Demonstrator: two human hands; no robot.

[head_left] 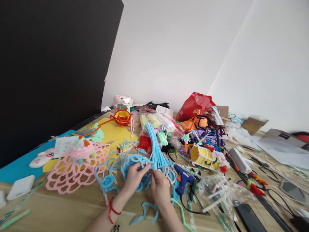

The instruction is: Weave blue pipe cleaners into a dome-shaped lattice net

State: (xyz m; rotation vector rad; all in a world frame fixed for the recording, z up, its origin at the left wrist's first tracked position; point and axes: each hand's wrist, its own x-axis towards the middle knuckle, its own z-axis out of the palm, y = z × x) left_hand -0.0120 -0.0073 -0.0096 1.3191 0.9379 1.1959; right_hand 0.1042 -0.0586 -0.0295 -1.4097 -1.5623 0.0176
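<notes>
The cluttered table (79,209) holds a blue looped piece (132,158) near its front; the left hand (135,176) and right hand (161,187) pinch its edge, seemingly steadying it, with blue stems (155,145) lying handily just behind.

Red bag (191,108) sits before white wall (173,48); yellow paper (116,131) lies left of centre; white case (21,187), front left; black phone (249,217), front right.

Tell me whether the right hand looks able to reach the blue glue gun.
Probably yes: the right hand is close beside the blue glue gun, with little but loose blue strands between them, though it would likely first have to let go of the blue looped piece.
</notes>
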